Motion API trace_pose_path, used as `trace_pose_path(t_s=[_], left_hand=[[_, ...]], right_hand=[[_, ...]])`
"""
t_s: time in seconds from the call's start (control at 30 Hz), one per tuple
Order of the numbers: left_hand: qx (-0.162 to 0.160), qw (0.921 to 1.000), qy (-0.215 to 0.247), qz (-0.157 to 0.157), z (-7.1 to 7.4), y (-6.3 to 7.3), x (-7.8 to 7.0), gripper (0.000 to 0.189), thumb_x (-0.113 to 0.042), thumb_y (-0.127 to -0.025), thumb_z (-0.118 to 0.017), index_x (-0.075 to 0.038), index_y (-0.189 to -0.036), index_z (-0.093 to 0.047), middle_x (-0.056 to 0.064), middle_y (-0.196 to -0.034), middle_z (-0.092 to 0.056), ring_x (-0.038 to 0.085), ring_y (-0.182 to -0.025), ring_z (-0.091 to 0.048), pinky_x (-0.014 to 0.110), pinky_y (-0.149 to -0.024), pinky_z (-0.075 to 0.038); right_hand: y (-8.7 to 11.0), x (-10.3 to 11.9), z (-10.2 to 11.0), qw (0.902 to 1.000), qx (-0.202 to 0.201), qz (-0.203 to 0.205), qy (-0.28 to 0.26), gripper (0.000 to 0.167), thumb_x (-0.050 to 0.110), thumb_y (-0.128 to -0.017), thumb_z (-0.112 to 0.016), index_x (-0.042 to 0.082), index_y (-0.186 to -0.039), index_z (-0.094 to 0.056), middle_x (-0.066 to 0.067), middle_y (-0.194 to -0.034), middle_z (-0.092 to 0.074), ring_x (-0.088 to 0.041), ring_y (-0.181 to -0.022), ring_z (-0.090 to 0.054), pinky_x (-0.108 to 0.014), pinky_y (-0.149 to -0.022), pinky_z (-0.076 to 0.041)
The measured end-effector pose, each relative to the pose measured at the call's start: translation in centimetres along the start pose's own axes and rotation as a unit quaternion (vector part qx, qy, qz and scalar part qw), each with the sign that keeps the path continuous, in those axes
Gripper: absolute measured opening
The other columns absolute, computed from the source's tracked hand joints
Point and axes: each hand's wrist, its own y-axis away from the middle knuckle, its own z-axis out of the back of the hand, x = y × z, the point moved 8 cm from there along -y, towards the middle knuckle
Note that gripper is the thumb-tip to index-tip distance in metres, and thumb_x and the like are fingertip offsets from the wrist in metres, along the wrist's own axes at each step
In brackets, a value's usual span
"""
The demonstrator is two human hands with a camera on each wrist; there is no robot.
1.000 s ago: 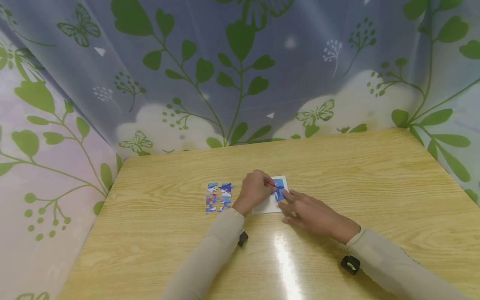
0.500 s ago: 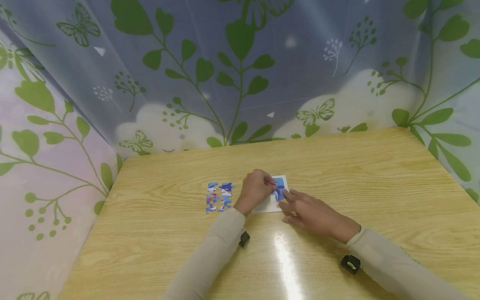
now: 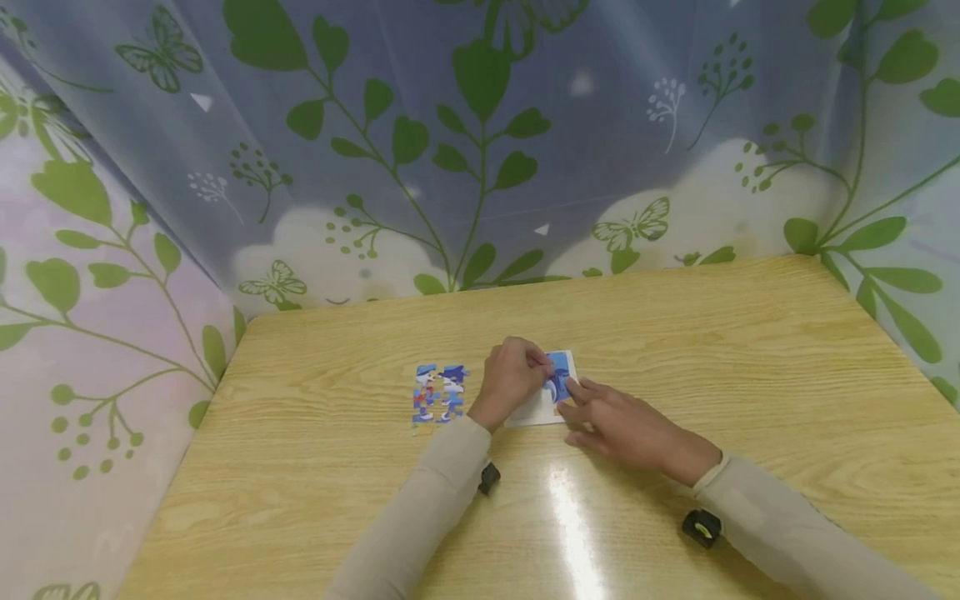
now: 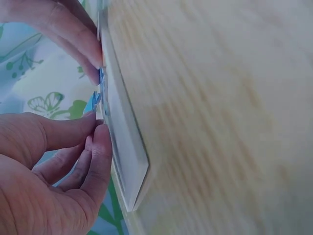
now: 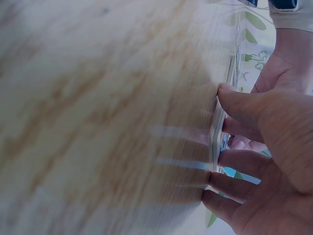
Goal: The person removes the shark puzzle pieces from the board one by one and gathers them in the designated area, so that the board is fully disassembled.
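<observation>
In the head view a white puzzle tray (image 3: 531, 410) lies on the table, with blue picture pieces (image 3: 560, 390) laid in its right part. My left hand (image 3: 510, 379) is over the tray's left part. Its thumb and forefinger pinch a small blue puzzle piece (image 4: 91, 104), seen tilted just above the tray in the left wrist view. My right hand (image 3: 618, 425) rests at the tray's right side, fingers spread and fairly straight. In the right wrist view its thumb (image 5: 239, 104) and fingertips touch the tray's edge. The left hand hides much of the tray.
Left of the tray, several loose puzzle pieces (image 3: 438, 393) lie in two columns on the wooden table (image 3: 315, 500). A leaf-patterned curtain (image 3: 480, 167) hangs along the table's back edge. Each sleeve carries a black wrist device (image 3: 701, 528).
Both hands stay almost in place. The left fingers shift only very slightly over the tray.
</observation>
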Motion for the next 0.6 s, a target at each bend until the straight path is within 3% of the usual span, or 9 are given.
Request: trace_pose_path(t_s=[0.2,0.6], left_hand=[[-0.002,0.9999,0.012,-0.009,0.7,0.1,0.2,0.006,-0.012,-0.087,-0.080,-0.007,-0.088,-0.078,0.003,-0.084,-0.074,0.014,-0.076,-0.066,0.028,-0.070,-0.053],[-0.001,0.9999,0.017,-0.002,3.0,0.9,2.5,0.006,-0.012,-0.089,-0.078,-0.006,-0.088,-0.077,0.005,-0.088,-0.073,0.018,-0.080,-0.066,0.032,-0.072,-0.055]], right_hand=[[0.0,0.0,0.1,1.0000,-0.003,0.004,0.002,0.041,0.017,-0.096,-0.071,-0.007,-0.128,-0.065,-0.039,-0.144,-0.042,-0.056,-0.132,-0.043,-0.060,-0.103,-0.043],[0.1,0.1,0.1,1.0000,-0.004,-0.001,0.003,0.042,0.017,-0.095,-0.072,-0.008,-0.128,-0.064,-0.038,-0.144,-0.042,-0.056,-0.133,-0.043,-0.060,-0.105,-0.041]])
